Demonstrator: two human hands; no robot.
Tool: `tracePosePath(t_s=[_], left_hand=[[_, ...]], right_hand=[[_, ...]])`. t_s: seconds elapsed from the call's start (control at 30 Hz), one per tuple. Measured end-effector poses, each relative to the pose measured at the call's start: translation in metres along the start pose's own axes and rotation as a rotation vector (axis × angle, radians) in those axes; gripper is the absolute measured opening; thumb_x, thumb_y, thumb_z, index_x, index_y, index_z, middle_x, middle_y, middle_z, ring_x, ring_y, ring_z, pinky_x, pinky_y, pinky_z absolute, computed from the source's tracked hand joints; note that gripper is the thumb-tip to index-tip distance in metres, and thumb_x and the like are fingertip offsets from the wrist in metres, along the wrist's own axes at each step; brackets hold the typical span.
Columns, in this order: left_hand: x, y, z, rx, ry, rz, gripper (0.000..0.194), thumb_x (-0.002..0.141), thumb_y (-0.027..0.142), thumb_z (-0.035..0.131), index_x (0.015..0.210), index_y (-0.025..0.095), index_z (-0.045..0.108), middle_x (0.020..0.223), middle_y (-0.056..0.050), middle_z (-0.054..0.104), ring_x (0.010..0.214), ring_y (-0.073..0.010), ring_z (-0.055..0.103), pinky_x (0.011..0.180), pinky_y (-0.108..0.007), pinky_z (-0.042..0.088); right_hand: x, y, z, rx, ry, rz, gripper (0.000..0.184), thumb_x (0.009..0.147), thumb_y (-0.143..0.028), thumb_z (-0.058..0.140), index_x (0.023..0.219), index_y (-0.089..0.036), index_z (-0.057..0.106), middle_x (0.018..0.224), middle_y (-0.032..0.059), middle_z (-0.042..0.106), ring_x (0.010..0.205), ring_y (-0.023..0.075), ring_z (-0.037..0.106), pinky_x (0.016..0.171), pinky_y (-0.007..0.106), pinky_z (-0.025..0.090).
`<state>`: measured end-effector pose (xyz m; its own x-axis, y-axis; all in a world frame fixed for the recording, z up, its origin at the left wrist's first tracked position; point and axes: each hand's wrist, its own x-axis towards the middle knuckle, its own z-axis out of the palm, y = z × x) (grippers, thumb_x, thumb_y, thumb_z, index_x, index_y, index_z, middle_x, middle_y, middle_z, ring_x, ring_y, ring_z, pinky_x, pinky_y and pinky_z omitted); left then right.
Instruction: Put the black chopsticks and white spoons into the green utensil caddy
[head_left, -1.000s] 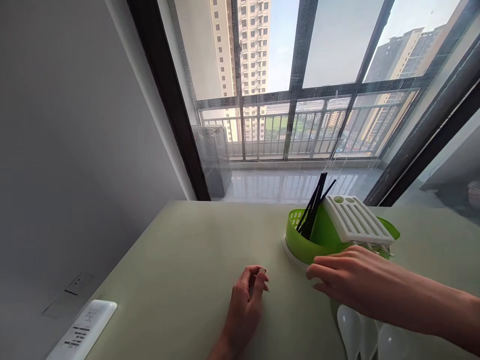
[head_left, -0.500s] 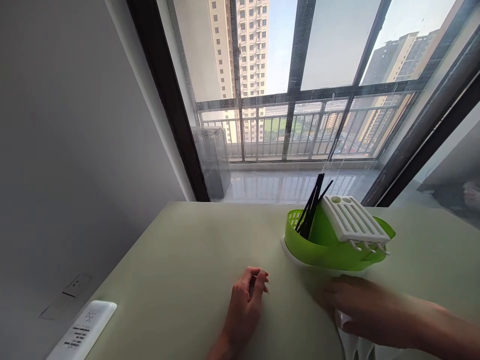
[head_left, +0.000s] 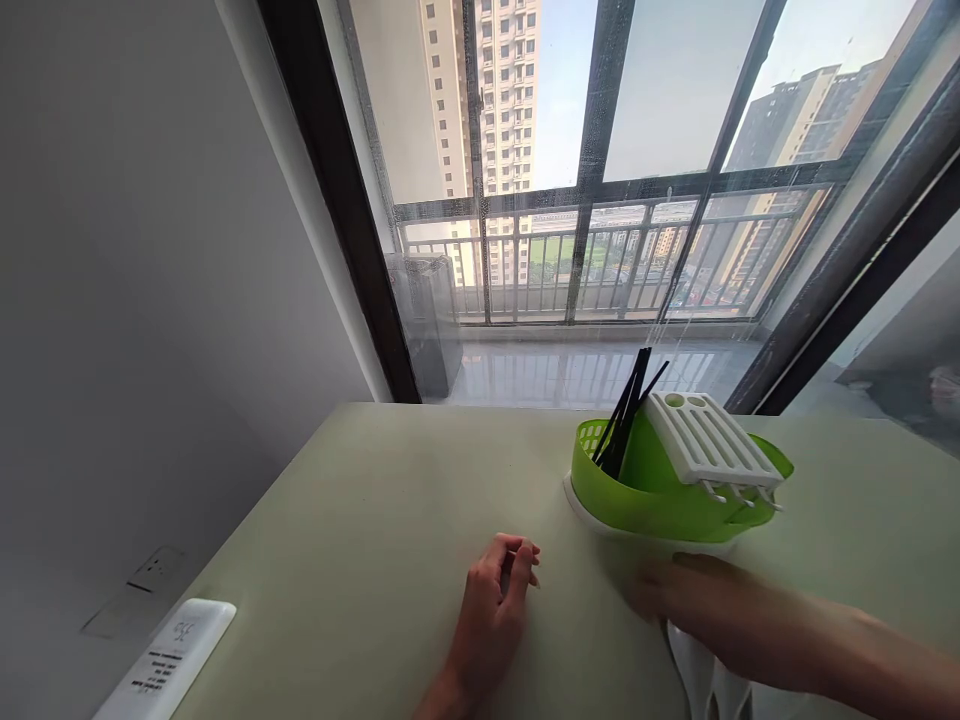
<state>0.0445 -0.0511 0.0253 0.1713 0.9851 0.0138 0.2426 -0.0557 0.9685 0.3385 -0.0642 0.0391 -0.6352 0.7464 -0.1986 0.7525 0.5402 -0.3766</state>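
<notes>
My left hand [head_left: 495,600] rests on the pale green table [head_left: 360,560] with its fingers loosely curled and nothing in them. My right hand [head_left: 697,595] lies low on the table just in front of a green drying basket [head_left: 637,490], its fingers blurred and reaching over white spoon-like items [head_left: 709,680] at the bottom edge. The basket holds several black chopsticks [head_left: 626,410] upright and a white slotted rack [head_left: 712,440] tilted across its top.
A white remote control [head_left: 169,660] lies at the table's left front corner. A wall socket [head_left: 156,568] sits on the grey wall at left. Behind the table is a large window [head_left: 600,180] with a balcony railing.
My right hand has dropped from the basket's front rim to the table below it, over the white items. The left hand has stayed put.
</notes>
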Motion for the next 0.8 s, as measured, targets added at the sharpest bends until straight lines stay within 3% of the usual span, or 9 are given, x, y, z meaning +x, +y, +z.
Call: tracePosePath(t_s=[0.1, 0.23, 0.47, 0.6, 0.8], left_hand=[[0.000, -0.002, 0.000, -0.002, -0.002, 0.010, 0.048, 0.104, 0.063, 0.047, 0.094, 0.022, 0.069, 0.091, -0.005, 0.072, 0.081, -0.0213, 0.067, 0.077, -0.031, 0.051], [0.001, -0.003, 0.000, 0.009, -0.005, 0.011, 0.048, 0.104, 0.063, 0.047, 0.094, 0.022, 0.069, 0.090, -0.004, 0.072, 0.081, -0.0211, 0.068, 0.077, -0.030, 0.051], [0.000, 0.000, -0.001, 0.018, -0.012, -0.003, 0.047, 0.104, 0.062, 0.047, 0.097, 0.021, 0.070, 0.091, -0.005, 0.074, 0.082, -0.0216, 0.068, 0.077, -0.031, 0.050], [-0.001, 0.003, -0.001, -0.002, -0.006, 0.000, 0.045, 0.104, 0.061, 0.049, 0.095, 0.023, 0.070, 0.092, -0.005, 0.074, 0.082, -0.0221, 0.068, 0.077, -0.031, 0.051], [0.000, 0.001, 0.000, 0.006, 0.003, 0.000, 0.046, 0.104, 0.061, 0.049, 0.095, 0.022, 0.071, 0.089, -0.005, 0.074, 0.080, -0.0220, 0.068, 0.077, -0.030, 0.051]], right_hand=[[0.002, -0.009, -0.008, -0.049, -0.033, -0.005, 0.052, 0.064, 0.005, 0.048, 0.102, -0.023, 0.069, 0.107, 0.0053, 0.072, 0.094, 0.0243, 0.066, 0.077, 0.032, 0.048], [0.009, -0.023, -0.018, 0.087, 0.010, 0.001, 0.039, 0.075, 0.001, 0.050, 0.097, -0.025, 0.069, 0.099, 0.0022, 0.072, 0.085, 0.0210, 0.065, 0.071, 0.029, 0.046], [0.019, -0.053, -0.050, 0.246, 0.061, -0.029, 0.029, 0.098, -0.012, 0.047, 0.098, -0.023, 0.073, 0.102, 0.0062, 0.072, 0.087, 0.0189, 0.070, 0.077, 0.029, 0.052], [0.011, -0.063, -0.073, 0.229, 0.274, -0.084, 0.029, 0.105, -0.018, 0.043, 0.111, -0.026, 0.070, 0.109, 0.0064, 0.072, 0.085, 0.0168, 0.073, 0.076, 0.027, 0.056], [-0.012, -0.068, -0.119, -0.107, 0.828, -0.062, 0.022, 0.105, -0.028, 0.054, 0.122, -0.037, 0.065, 0.123, 0.0005, 0.074, 0.098, 0.0205, 0.076, 0.072, 0.027, 0.058]])
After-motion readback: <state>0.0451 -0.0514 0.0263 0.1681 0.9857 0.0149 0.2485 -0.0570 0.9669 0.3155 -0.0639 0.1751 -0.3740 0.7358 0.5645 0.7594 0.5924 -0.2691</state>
